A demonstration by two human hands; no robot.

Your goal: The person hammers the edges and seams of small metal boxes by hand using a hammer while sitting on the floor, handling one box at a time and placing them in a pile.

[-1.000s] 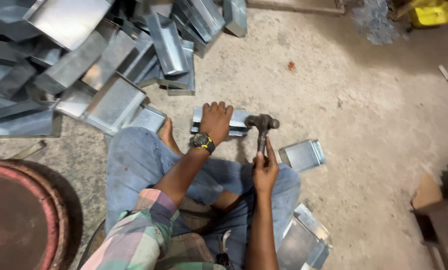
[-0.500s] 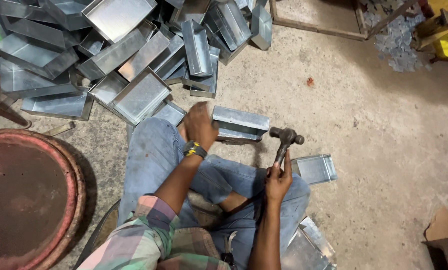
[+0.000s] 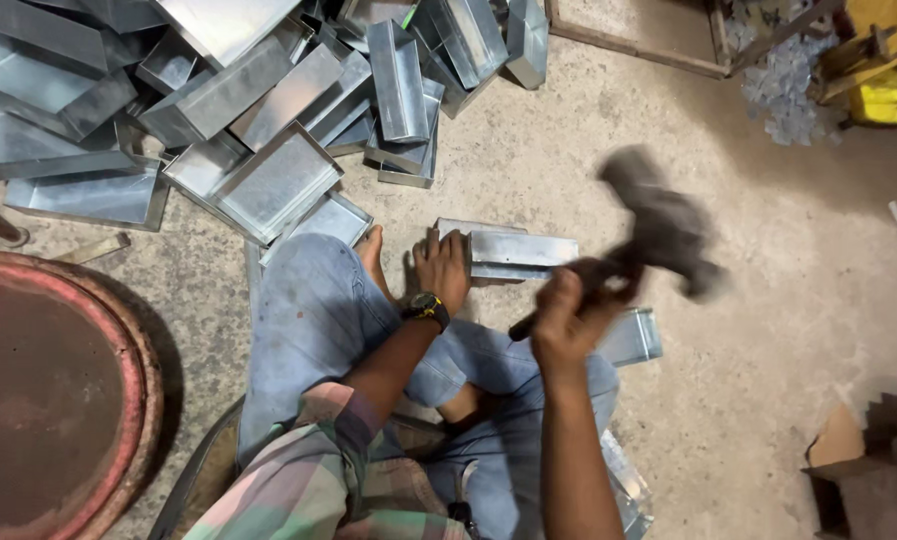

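Two hands engaged: left hand (image 3: 441, 268) pressed flat, fingers spread, on folded grey sheet-metal tray (image 3: 521, 254) lying on concrete floor (image 3: 768, 330); right hand (image 3: 565, 322) clenched around raised, motion-blurred dark hammer (image 3: 661, 228). Shaping apparently mid-course; heap of similar grey metal trays (image 3: 268, 90) stacked beyond knees.

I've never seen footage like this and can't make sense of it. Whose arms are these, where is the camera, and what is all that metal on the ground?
The camera sits on a person's head and looks down, so you see that person's own arms and bent legs in jeans. The person sits low on a concrete floor. The left hand presses on a folded sheet-metal piece lying on the floor. The right hand grips a hammer, raised and blurred by motion. Above lies a pile of similar grey metal trays. One more small metal piece lies by the right knee, and a round rusty red drum top is at the left.
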